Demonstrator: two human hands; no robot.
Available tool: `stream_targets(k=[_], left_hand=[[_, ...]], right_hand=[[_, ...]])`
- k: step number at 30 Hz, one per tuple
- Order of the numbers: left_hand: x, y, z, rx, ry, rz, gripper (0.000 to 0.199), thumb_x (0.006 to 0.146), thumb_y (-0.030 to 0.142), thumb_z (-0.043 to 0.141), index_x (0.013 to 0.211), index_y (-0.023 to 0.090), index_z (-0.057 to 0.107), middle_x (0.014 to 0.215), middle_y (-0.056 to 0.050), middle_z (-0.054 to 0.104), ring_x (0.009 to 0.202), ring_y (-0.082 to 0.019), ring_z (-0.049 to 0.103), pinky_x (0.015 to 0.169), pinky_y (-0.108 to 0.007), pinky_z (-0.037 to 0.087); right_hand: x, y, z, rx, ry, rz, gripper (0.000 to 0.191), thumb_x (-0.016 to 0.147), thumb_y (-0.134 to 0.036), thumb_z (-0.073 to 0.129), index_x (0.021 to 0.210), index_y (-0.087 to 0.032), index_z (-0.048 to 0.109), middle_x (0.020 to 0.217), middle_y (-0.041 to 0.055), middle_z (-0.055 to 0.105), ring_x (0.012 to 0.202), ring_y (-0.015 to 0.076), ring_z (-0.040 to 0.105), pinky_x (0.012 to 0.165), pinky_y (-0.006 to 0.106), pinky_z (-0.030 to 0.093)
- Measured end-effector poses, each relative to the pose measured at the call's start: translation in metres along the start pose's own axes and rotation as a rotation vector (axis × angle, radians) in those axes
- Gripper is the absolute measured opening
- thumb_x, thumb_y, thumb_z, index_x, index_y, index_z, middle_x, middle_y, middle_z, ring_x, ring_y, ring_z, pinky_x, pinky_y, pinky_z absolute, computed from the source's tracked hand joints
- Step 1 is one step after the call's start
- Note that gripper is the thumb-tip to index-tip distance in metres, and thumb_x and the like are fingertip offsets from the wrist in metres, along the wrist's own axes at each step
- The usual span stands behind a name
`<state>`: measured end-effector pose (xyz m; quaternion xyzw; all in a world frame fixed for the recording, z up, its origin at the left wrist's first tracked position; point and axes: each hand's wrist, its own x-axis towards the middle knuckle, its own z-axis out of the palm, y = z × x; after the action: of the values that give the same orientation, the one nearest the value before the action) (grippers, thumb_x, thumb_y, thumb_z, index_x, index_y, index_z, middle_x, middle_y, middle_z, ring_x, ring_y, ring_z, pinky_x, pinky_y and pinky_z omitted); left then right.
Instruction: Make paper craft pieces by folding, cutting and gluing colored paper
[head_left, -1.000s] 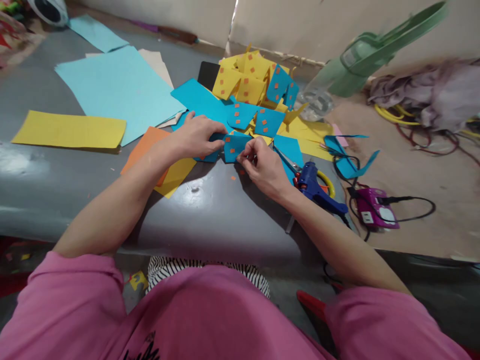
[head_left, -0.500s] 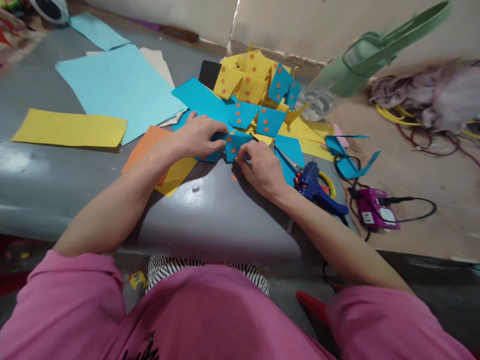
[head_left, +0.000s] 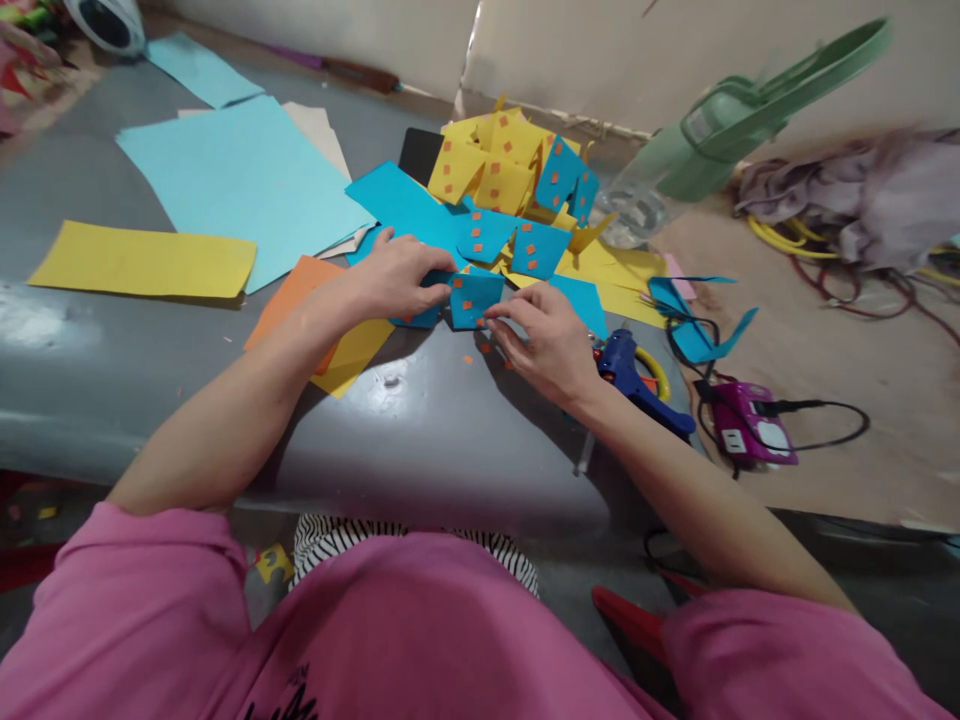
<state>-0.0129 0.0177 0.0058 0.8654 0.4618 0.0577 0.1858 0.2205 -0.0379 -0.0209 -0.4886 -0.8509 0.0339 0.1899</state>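
Observation:
A small blue paper piece (head_left: 486, 290) with orange squares in a column stands near the table's front, between my hands. My left hand (head_left: 401, 275) grips its left edge between thumb and fingers. At its lower right edge, the fingertips of my right hand (head_left: 541, 335) are pinched on a tiny orange paper square (head_left: 481, 322), which touches the blue paper. Several loose orange squares (head_left: 468, 359) lie on the table just below. Behind my hands sits a cluster of folded yellow pieces (head_left: 504, 180) and blue pieces (head_left: 540, 248), also dotted with orange squares.
A blue glue gun (head_left: 637, 380) lies right of my right hand, its cord near a magenta power adapter (head_left: 754, 425). A green-topped clear bottle (head_left: 694, 150) stands at the back right. Light blue sheets (head_left: 240, 185), a yellow strip (head_left: 142, 260) and orange paper (head_left: 292, 300) lie left.
My right hand has drawn slightly right and down, uncovering more of the blue piece and the loose orange squares. My left hand keeps its grip on the left edge.

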Motion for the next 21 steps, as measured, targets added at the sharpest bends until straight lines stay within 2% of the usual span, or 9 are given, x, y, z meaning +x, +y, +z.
stream_targets(k=[3,9,14,17,21], left_hand=[[0.0,0.0,0.0,0.001,-0.001,0.005,0.05,0.09,0.041,0.042,0.127,0.018,0.066,0.101,-0.01,0.075,0.119,-0.033,0.059,0.113,-0.052,0.029],[0.001,-0.002,0.002,0.009,0.008,-0.005,0.049,0.091,0.041,0.042,0.127,0.02,0.066,0.108,-0.01,0.075,0.119,-0.033,0.06,0.114,-0.053,0.028],[0.002,-0.003,0.003,0.017,0.02,-0.008,0.048,0.091,0.042,0.042,0.127,0.021,0.067,0.112,-0.011,0.075,0.119,-0.033,0.061,0.113,-0.052,0.031],[0.001,-0.002,0.003,0.003,0.015,-0.006,0.047,0.091,0.04,0.042,0.125,0.022,0.068,0.105,-0.01,0.077,0.116,-0.032,0.062,0.111,-0.048,0.034],[0.001,-0.001,0.001,-0.005,-0.012,0.0,0.048,0.091,0.039,0.043,0.127,0.019,0.067,0.095,-0.01,0.077,0.116,-0.032,0.063,0.111,-0.047,0.033]], right_hand=[[-0.01,-0.002,-0.005,-0.126,-0.073,-0.049,0.037,0.102,-0.043,0.044,0.11,-0.024,0.075,0.102,0.012,0.066,0.098,0.0284,0.058,0.085,0.043,0.046],[-0.015,-0.004,-0.006,-0.268,-0.205,-0.122,0.055,0.104,-0.051,0.034,0.131,-0.02,0.07,0.106,0.0151,0.066,0.095,0.0295,0.055,0.084,0.044,0.043],[-0.014,-0.004,-0.002,-0.218,-0.204,-0.119,0.056,0.103,-0.053,0.034,0.134,-0.02,0.067,0.108,0.0146,0.065,0.098,0.0304,0.053,0.088,0.045,0.043],[-0.014,-0.005,0.001,-0.197,-0.19,-0.12,0.058,0.104,-0.051,0.031,0.133,-0.018,0.067,0.107,0.0149,0.064,0.098,0.0299,0.053,0.09,0.045,0.044],[-0.014,-0.013,0.006,-0.138,-0.15,-0.063,0.054,0.105,-0.048,0.03,0.127,-0.02,0.07,0.102,0.0125,0.063,0.096,0.0279,0.053,0.087,0.042,0.044]])
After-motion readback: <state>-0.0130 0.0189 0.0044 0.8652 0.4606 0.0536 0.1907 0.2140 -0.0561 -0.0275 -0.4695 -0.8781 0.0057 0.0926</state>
